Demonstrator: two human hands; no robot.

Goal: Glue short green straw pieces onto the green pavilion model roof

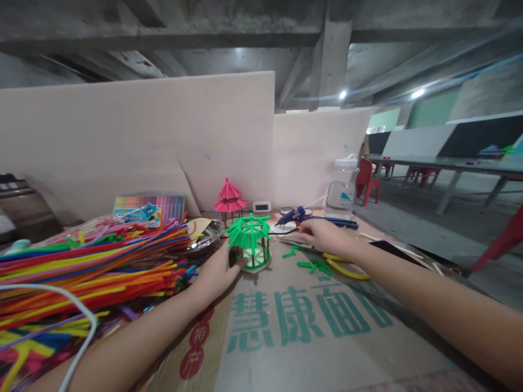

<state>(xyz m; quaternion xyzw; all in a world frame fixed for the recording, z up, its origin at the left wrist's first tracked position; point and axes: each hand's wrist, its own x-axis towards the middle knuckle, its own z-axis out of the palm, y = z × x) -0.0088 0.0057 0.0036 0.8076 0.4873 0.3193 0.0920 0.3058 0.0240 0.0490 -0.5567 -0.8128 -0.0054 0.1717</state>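
A small green pavilion model (pixel 250 241) made of pipe cleaners stands on the cardboard sheet (pixel 310 332). My left hand (pixel 218 269) grips its base at the left side, fingers curled round it. My right hand (pixel 322 235) reaches further back and right, fingers bent down onto the table near the blue glue gun (pixel 295 216); what it pinches, if anything, is hidden. Short green pipe-cleaner pieces (pixel 314 265) and a yellow loop (pixel 345 269) lie under my right wrist.
A big heap of coloured pipe cleaners (pixel 81 267) fills the left. Behind stand a pink pavilion model (pixel 229 200), a marker box (pixel 149 207), a metal dish (pixel 204 238), a small timer (pixel 261 207) and a plastic jar (pixel 342 188). Red chairs and long tables stand at right.
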